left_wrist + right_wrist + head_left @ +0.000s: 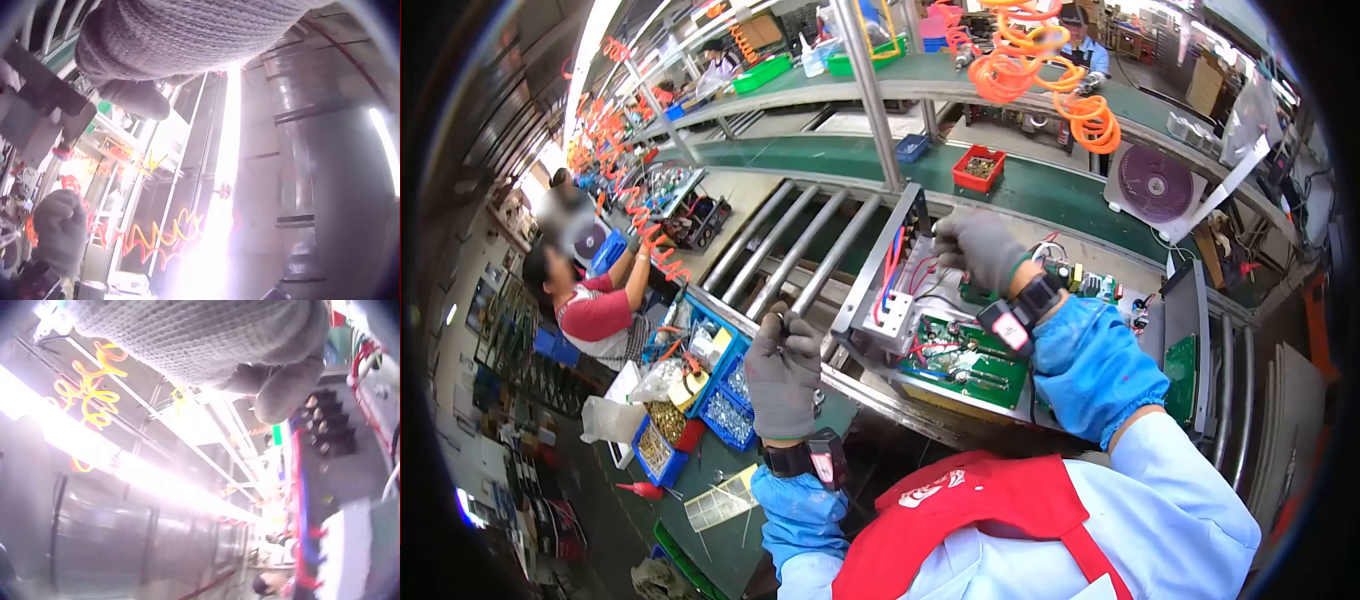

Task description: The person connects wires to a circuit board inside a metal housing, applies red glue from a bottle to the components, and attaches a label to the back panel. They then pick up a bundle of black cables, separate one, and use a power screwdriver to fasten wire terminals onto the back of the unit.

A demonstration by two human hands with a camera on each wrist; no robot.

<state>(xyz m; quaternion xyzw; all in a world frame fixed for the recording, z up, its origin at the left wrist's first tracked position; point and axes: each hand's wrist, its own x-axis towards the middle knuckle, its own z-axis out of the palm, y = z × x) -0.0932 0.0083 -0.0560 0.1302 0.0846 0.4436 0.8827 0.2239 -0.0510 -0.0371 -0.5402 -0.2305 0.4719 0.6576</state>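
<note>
Here, both gloved hands are raised at an open metal case [880, 275] that sits across the rollers [795, 245]. The right hand [985, 250] is over the case, just beside its upright end panel, with its fingers bent inward; whether they pinch anything cannot be told. Red and blue wires [892, 265] run along that panel to a white block [890, 318], and a green board [990, 375] lies in the case below the hand. In the right wrist view, black parts [328, 422] show on the panel near the fingertips.

The left hand [785, 370] is outside the case, above the edge between the rollers and the green tabletop [740, 555]. Its fingers are bent toward the thumb, their tips close together; whether something small is between them is unclear.

On the tabletop, blue bins [728, 415] hold small metal pieces, near a red bottle [640, 489] and a pale sheet [722, 500]. Beyond the case, a red bin [980, 168] stands on a green surface, beside a purple fan [1155, 190]. A person in a red shirt [595, 315] is at the left.
</note>
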